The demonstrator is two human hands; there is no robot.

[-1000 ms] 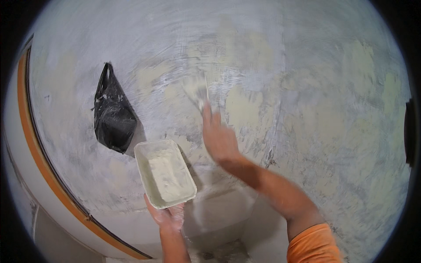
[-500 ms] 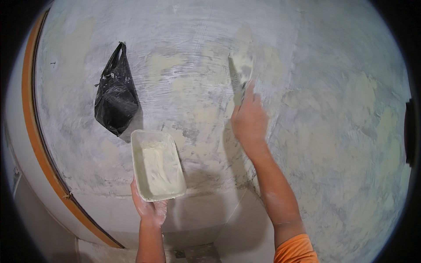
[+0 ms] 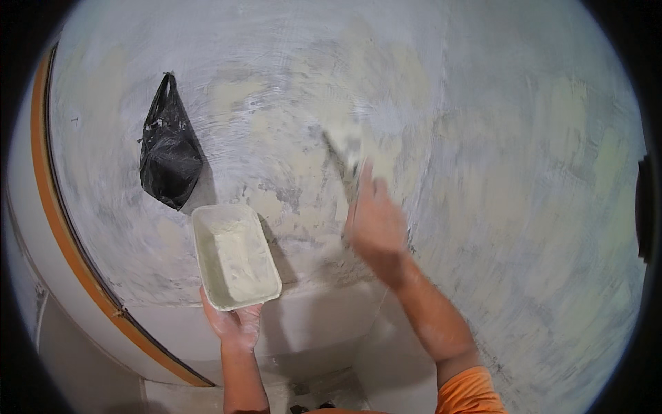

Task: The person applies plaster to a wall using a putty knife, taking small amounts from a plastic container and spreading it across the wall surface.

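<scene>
Facing a patchy grey-and-cream wall (image 3: 517, 172), we hold a pale rectangular tub (image 3: 207, 252) in our left grip (image 3: 238, 327), low and left of the middle of the view; it grasps the near end from beneath, most of the fingers hidden behind the tub; cream paste (image 3: 243, 261) coats the inside; our right grip (image 3: 378, 224), slightly blurred, is closed round the handle of a broad spatula (image 3: 350, 143), which points up and a little left near the middle of the wall; its blade is too smeared for us to tell whether the edge presses the surface or stands just off it.

We judge the step in hand to be spreading paste over the wall; the next stroke seems to call for a steady blade and even pressure, with the tub level enough to keep its load.

For edges and room: a black plastic bag (image 3: 171, 162) hangs on the wall just above and left of the tub, so reach is tight there; an orange strip (image 3: 41, 159) curves down the far left, well apart from both grips; a smooth pale panel (image 3: 310, 331) runs along the wall's lower border; a faint upright line (image 3: 433, 131) lies just right of our right grip; above the blade and beyond that line, the wall offers room for wide strokes.
</scene>
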